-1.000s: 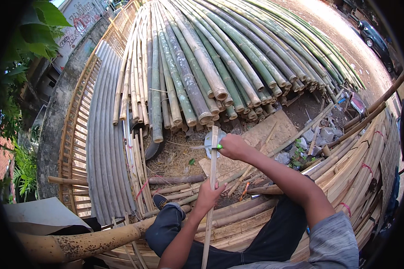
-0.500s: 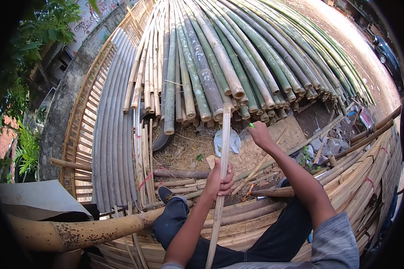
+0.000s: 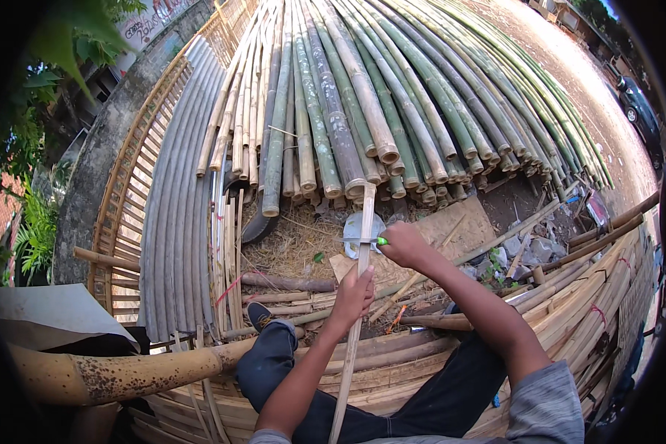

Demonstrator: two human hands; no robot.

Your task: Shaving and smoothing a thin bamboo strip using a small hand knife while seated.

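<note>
Outdoors in a bamboo yard, long green and grey bamboo poles (image 3: 362,96) are lying stacked side by side, their cut ends facing the seated person. Bundles of pale split strips (image 3: 584,311) are flanking the right side, and a thick spotted bamboo trunk (image 3: 111,374) is lying across the lower left.

The person is sitting with legs in dark trousers stretched forward. The left hand (image 3: 353,296) is clenching a thin, pale bamboo slat (image 3: 355,311) near its middle, holding it nearly upright so that it is running from the lap up toward the pole ends. The right hand (image 3: 403,244) is gripping a green-handled knife (image 3: 366,240), its blade lying across the slat just above the left hand.

By the look of it, the person is shaving or trimming the slat. A stroke along it would call for a firm left grip and a blade angled away from the left fingers, which are sitting close below.

Open room is lying ahead, over the straw-littered ground (image 3: 288,248); the sides are crowded with bamboo.
</note>
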